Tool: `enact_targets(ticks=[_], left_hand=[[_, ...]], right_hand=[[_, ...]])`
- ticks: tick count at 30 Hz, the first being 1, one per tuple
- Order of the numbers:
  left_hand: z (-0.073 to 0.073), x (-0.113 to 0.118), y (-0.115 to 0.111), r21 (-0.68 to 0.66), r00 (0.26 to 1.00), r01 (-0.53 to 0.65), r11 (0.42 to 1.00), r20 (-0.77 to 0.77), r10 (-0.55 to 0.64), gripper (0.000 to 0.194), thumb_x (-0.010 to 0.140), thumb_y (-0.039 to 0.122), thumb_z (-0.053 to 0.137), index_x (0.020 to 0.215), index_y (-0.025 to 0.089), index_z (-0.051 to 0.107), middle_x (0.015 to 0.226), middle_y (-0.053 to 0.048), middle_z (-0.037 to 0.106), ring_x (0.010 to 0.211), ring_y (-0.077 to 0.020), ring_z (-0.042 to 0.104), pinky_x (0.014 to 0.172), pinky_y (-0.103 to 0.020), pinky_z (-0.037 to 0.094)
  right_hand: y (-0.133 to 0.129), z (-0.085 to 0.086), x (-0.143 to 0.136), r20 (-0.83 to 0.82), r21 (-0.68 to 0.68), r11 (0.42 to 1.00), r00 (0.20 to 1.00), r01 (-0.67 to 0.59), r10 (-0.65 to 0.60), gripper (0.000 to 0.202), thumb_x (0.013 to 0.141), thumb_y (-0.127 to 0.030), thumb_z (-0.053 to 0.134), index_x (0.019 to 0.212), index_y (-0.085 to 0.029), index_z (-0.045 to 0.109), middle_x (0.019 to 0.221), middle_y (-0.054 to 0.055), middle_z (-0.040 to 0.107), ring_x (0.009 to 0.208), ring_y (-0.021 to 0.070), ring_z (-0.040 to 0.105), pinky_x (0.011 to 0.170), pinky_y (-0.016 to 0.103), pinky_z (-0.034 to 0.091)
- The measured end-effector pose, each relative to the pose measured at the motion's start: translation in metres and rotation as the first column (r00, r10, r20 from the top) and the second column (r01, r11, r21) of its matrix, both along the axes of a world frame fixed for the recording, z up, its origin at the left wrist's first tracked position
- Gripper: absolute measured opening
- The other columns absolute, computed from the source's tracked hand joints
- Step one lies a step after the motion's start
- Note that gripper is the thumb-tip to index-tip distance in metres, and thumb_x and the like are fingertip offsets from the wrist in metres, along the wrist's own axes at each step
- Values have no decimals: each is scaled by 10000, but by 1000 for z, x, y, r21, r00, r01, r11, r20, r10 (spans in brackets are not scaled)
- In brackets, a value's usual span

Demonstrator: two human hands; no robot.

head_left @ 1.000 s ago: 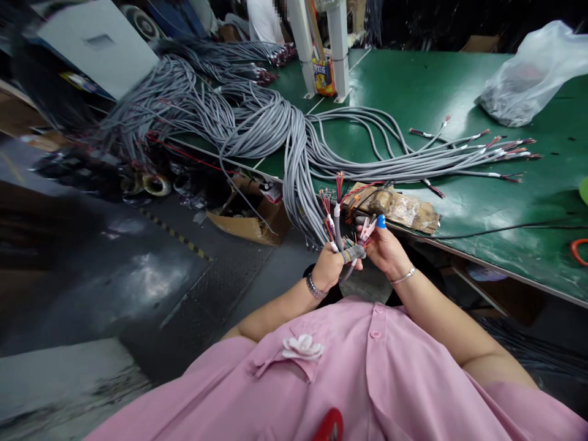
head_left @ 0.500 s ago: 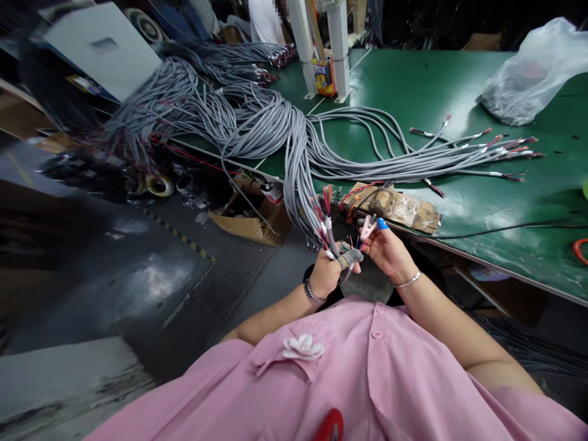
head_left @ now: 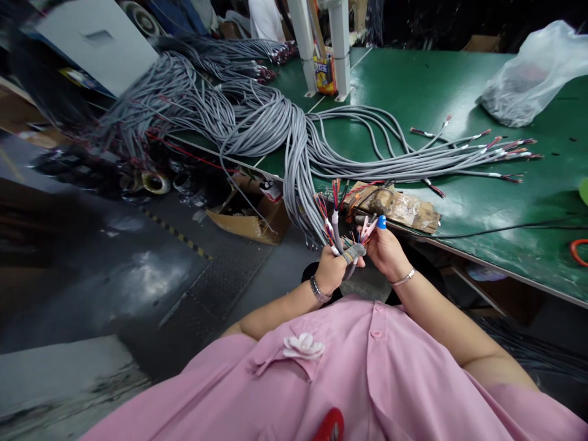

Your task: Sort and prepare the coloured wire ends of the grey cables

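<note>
Holding stripped gray cable ends (head_left: pixel 335 228), just off the front edge of the green bench (head_left: pixel 413 79), in our closed left hand (head_left: pixel 331 271).
Colored wires (head_left: pixel 321 206) top the ends; our right hand (head_left: pixel 388 252), fingers and thumb pinched together, grips one pale pink tool (head_left: pixel 367 229), kind too small to tell. Outward: one tape-wrapped block (head_left: pixel 402 209) at the bench's front edge; one gray cable bundle (head_left: pixel 271 128), draped over that edge; one plastic bag (head_left: pixel 519 86), near the back edge.
</note>
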State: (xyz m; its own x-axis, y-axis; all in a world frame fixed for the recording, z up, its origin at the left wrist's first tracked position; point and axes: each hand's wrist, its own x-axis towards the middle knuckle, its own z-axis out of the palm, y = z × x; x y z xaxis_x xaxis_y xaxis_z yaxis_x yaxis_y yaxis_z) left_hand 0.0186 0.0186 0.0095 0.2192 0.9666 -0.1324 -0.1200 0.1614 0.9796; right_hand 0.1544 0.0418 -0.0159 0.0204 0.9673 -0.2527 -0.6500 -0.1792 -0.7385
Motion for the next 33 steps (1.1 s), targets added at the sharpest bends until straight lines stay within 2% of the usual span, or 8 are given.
enact_targets(ticks=[3, 9, 13, 17, 21, 26, 30, 33], left_hand=[[-3, 1, 1, 3, 1000, -9, 1000, 23, 9, 333, 757, 454, 719, 657, 137, 702, 551, -43, 655, 493, -117, 559, 497, -242, 398], [-4, 3, 2, -55, 999, -34, 998, 33, 36, 329, 733, 454, 740, 659, 138, 688, 546, -37, 655, 497, -119, 574, 504, -236, 424], [-4, 2, 1, -46, 999, -16, 999, 27, 18, 357, 741, 465, 729, 616, 137, 667, 558, -46, 660, 515, -126, 590, 522, -241, 443], [-6, 1, 0, -2, 1000, -17, 1000, -19, 17, 378, 762, 469, 709, 590, 135, 671, 552, -51, 656, 487, -115, 560, 495, -241, 405], [-9, 1, 0, 39, 1000, -2, 999, -6, 2, 376, 784, 461, 692, 603, 132, 690, 555, -53, 657, 471, -105, 538, 477, -236, 387], [-12, 1, 1, 27, 1000, -9, 1000, -22, 10, 356, 775, 459, 703, 639, 129, 704, 568, -52, 665, 489, -113, 566, 479, -227, 398], [-14, -1, 0, 22, 999, -1, 1000, -52, 2, 355, 777, 456, 702, 634, 132, 705, 535, -40, 645, 432, -94, 509, 474, -235, 391], [-13, -1, -1, 51, 998, 3, 999, -63, 0, 354, 771, 459, 708, 619, 140, 696, 547, -41, 647, 473, -106, 537, 501, -239, 404]], right_hand=[[4, -1, -1, -89, -48, 999, 996, -20, 16, 453, 718, -648, 693, 858, -217, 671, 751, 14, 695, 649, 150, 611, 608, 286, 493], [7, -5, -2, -131, -53, 999, 991, 5, -12, 413, 721, -606, 722, 823, -209, 674, 738, 11, 701, 637, 147, 617, 600, 285, 505], [7, -4, -3, -142, -63, 998, 989, 25, -34, 385, 720, -573, 741, 822, -207, 675, 736, 5, 705, 601, 132, 603, 592, 276, 498], [7, 0, -3, -169, -93, 994, 983, 52, -67, 358, 710, -541, 763, 788, -204, 672, 727, 4, 708, 587, 129, 596, 600, 280, 499], [6, 3, -4, -188, -101, 994, 980, 52, -70, 365, 711, -545, 762, 779, -197, 676, 707, 2, 709, 570, 125, 592, 596, 279, 508], [6, 4, -5, -200, -86, 994, 977, 60, -76, 370, 717, -537, 761, 777, -183, 672, 688, 1, 708, 539, 112, 581, 584, 264, 505], [5, 6, -5, -205, -93, 994, 976, 55, -74, 363, 738, -532, 748, 770, -180, 667, 701, 11, 711, 534, 109, 579, 552, 255, 496], [4, 6, -5, -202, -91, 995, 978, 43, -61, 368, 755, -549, 725, 780, -186, 662, 708, 15, 709, 528, 116, 575, 520, 261, 490]])
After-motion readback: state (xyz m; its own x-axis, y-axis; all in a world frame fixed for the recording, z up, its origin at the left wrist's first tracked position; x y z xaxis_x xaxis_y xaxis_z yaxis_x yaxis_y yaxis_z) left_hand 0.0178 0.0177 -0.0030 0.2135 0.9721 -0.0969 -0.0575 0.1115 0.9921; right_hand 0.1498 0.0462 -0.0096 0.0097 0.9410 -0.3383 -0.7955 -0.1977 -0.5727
